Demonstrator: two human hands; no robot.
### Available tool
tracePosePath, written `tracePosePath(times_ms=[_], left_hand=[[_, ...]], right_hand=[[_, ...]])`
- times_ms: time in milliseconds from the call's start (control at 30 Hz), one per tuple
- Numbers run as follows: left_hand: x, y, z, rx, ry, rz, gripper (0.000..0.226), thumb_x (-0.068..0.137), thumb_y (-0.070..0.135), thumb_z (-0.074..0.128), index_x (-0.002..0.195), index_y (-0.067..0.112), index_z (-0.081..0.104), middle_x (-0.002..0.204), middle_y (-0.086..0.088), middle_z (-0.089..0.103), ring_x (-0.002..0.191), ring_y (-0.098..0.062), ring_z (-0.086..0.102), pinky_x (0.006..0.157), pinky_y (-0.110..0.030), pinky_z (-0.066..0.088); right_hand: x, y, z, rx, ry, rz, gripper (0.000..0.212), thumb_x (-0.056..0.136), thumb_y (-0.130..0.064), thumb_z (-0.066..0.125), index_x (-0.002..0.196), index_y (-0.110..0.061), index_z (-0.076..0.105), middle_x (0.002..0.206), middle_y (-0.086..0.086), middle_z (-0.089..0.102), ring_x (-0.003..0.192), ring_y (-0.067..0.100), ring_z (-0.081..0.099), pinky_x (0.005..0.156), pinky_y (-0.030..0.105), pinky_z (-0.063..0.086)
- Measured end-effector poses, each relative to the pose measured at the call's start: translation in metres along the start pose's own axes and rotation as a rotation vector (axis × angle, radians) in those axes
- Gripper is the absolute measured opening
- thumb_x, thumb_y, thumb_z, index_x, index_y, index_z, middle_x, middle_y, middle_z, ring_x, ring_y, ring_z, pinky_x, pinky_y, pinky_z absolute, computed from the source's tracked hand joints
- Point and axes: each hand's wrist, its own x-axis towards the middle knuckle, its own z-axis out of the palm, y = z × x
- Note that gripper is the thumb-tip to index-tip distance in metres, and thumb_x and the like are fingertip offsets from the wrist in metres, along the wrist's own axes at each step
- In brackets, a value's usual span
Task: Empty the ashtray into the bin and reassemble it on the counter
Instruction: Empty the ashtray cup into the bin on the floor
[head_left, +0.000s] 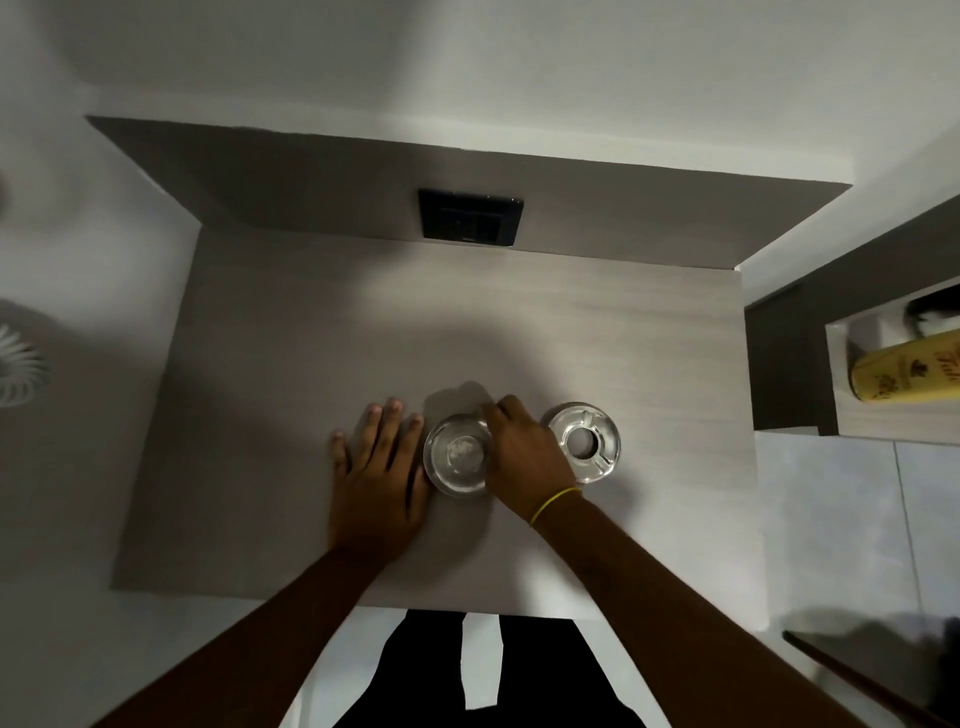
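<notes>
The ashtray lies in two parts on the grey counter (363, 338). Its round metal bowl (454, 457) holds a small heap of pale ash in the middle. Its ring-shaped glass top (586, 441), with notches around a centre hole, sits apart to the right. My right hand (524, 452) reaches between them, fingers curled over the bowl's right rim. My left hand (379, 467) rests flat on the counter, fingers spread, just left of the bowl and touching nothing else.
A black socket plate (470, 216) is set in the back panel. A shelf niche at the right holds a yellow can (906, 371) lying on its side. White wall flanks the counter's left; tiled floor shows at the right.
</notes>
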Motion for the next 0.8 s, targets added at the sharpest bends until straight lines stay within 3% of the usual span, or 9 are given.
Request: tracePosePath(times_ms=[133, 233, 300, 367, 533, 600, 700, 800], left_hand=[[-0.001, 0.001, -0.001, -0.022, 0.001, 0.002, 0.066, 0.105, 0.041, 0.042, 0.166, 0.018, 0.041, 0.179, -0.012, 0.032, 0.168, -0.034, 0.024, 0.128, -0.069, 0.020], [-0.005, -0.002, 0.001, -0.041, 0.032, 0.061, 0.065, 0.105, 0.038, 0.044, 0.166, 0.017, 0.041, 0.179, -0.011, 0.033, 0.168, -0.034, 0.025, 0.128, -0.069, 0.020], [-0.009, 0.000, 0.004, -0.056, 0.040, 0.240, 0.062, 0.106, 0.034, 0.045, 0.166, 0.017, 0.043, 0.178, -0.010, 0.033, 0.167, -0.033, 0.030, 0.127, -0.071, 0.026], [-0.013, 0.009, 0.006, -0.030, -0.018, 0.503, 0.061, 0.107, 0.034, 0.047, 0.165, 0.017, 0.042, 0.177, -0.008, 0.034, 0.165, -0.032, 0.034, 0.123, -0.070, 0.034], [-0.032, 0.100, 0.013, 0.092, -0.186, 1.134, 0.057, 0.098, 0.040, 0.058, 0.152, 0.023, 0.059, 0.169, -0.003, 0.052, 0.159, -0.027, 0.046, 0.125, -0.057, 0.030], [-0.032, 0.149, 0.015, 0.086, -0.221, 1.254, 0.057, 0.098, 0.041, 0.056, 0.152, 0.025, 0.059, 0.168, 0.000, 0.053, 0.159, -0.024, 0.045, 0.128, -0.054, 0.031], [-0.018, 0.221, 0.023, 0.074, -0.273, 1.331, 0.063, 0.098, 0.039, 0.056, 0.159, 0.023, 0.051, 0.173, 0.000, 0.047, 0.162, -0.024, 0.040, 0.129, -0.054, 0.037], [-0.006, 0.288, 0.037, 0.065, -0.336, 1.378, 0.068, 0.097, 0.039, 0.055, 0.162, 0.023, 0.045, 0.176, 0.000, 0.041, 0.164, -0.023, 0.035, 0.130, -0.057, 0.035]], right_hand=[[-0.005, 0.019, -0.008, 0.263, 0.084, 0.098, 0.057, 0.076, 0.009, 0.062, 0.132, -0.004, 0.068, 0.123, 0.020, 0.070, 0.109, 0.043, 0.070, 0.094, 0.042, 0.056], [-0.028, 0.043, -0.020, 0.489, 0.242, 0.132, 0.056, 0.076, 0.015, 0.061, 0.127, -0.007, 0.074, 0.123, 0.012, 0.078, 0.115, 0.031, 0.072, 0.102, 0.031, 0.054], [-0.052, 0.067, -0.027, 0.584, 0.339, 0.200, 0.046, 0.081, 0.010, 0.066, 0.118, -0.015, 0.076, 0.115, 0.004, 0.081, 0.103, 0.023, 0.076, 0.093, 0.026, 0.060], [-0.078, 0.092, -0.031, 0.694, 0.381, 0.289, 0.037, 0.086, 0.003, 0.071, 0.111, -0.024, 0.074, 0.101, -0.001, 0.081, 0.087, 0.020, 0.077, 0.072, 0.024, 0.065], [-0.157, 0.170, -0.032, 1.035, 0.544, 0.524, 0.047, 0.082, 0.021, 0.064, 0.111, -0.014, 0.075, 0.101, 0.015, 0.078, 0.088, 0.033, 0.075, 0.067, 0.047, 0.067], [-0.191, 0.200, -0.027, 1.156, 0.637, 0.651, 0.049, 0.083, 0.026, 0.062, 0.105, -0.016, 0.074, 0.090, 0.013, 0.077, 0.076, 0.030, 0.071, 0.053, 0.040, 0.065], [-0.241, 0.247, -0.010, 1.220, 0.793, 0.799, 0.045, 0.084, 0.024, 0.066, 0.100, -0.018, 0.072, 0.070, 0.000, 0.075, 0.063, 0.028, 0.068, 0.047, 0.033, 0.063], [-0.295, 0.298, 0.017, 1.242, 1.000, 0.950, 0.043, 0.083, 0.023, 0.069, 0.108, -0.012, 0.070, 0.084, 0.015, 0.073, 0.071, 0.039, 0.070, 0.047, 0.032, 0.063]])
